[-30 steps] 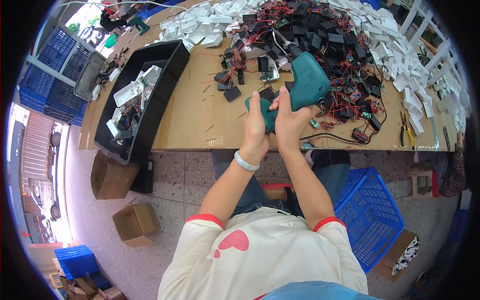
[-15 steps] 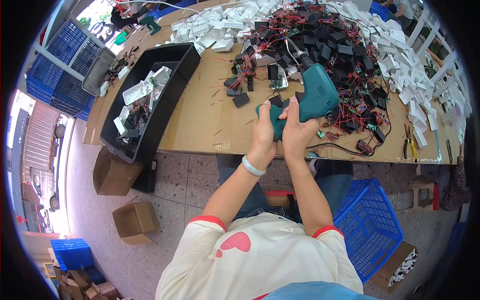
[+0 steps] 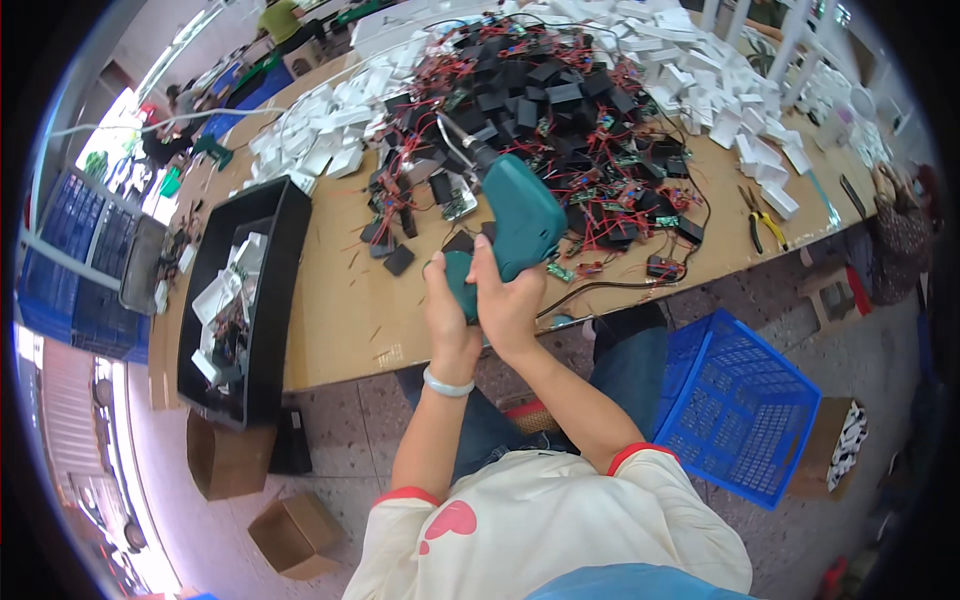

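Both my hands hold a teal soldering gun (image 3: 522, 215) with a thin metal tip and a curved feed tube, pointing up-left toward the far side of the table. My left hand (image 3: 452, 325) is closed around the lower end of its grip. My right hand (image 3: 508, 305) is wrapped around the handle, thumb up against its side. Beyond the tip lies a big heap of black boxes (image 3: 530, 95) with red wires and small green circuit boards. Just left of the gun, a white open case (image 3: 462, 200) holds a circuit board, and a loose black box (image 3: 399, 261) lies nearby.
A long black bin (image 3: 275, 300) with white cases and wired parts stands at the left. White cases (image 3: 330, 135) surround the heap. Yellow-handled pliers (image 3: 770, 230) lie at the right. A black cable (image 3: 600, 288) runs from the gun. A blue basket (image 3: 745, 400) stands on the floor.
The view has turned, so the table and heap sit further left and tilted. Both hands still grip the soldering gun in much the same way.
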Demonstrator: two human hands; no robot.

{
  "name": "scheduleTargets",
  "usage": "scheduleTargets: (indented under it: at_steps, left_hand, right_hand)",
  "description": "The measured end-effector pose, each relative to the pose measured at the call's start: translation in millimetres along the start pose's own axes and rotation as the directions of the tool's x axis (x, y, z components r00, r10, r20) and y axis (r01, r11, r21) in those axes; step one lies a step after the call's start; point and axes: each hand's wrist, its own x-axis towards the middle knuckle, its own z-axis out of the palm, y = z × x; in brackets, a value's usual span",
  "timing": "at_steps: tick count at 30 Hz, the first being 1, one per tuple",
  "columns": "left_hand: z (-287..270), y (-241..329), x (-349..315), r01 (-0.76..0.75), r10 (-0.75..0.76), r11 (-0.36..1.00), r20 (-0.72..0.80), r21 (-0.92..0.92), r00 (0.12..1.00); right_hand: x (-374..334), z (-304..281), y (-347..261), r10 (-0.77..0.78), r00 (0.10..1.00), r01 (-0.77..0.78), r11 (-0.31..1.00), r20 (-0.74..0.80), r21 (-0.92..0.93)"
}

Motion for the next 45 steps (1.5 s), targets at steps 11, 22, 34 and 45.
scheduleTargets:
  at_steps: [11, 22, 34, 45]
  left_hand:
    - [6, 7, 1, 0.107, -0.107, 0.994, -0.039, -0.020, 0.993]
    - [-13, 20, 23, 0.025, -0.025, 1.000, -0.019, 0.013, 1.000]
    - [-177, 146, 77, 0.162, 0.549, -0.567, 0.225, 0.807, 0.805]
    - [-94, 180, 253, -0.329, 0.526, -0.401, 0.509, 0.855, 0.681]
  right_hand:
    - [-1, -2, -1, 0.064, 0.998, -0.064, 0.998, 0.005, 0.022]
    - [-6, -5, -2, 0.123, 0.992, -0.125, 0.986, 0.024, 0.113]
    - [13, -54, -26, 0.339, 0.940, -0.340, 0.904, 0.047, 0.259]
    - [28, -75, -39, 0.384, 0.923, -0.362, 0.878, -0.011, 0.313]
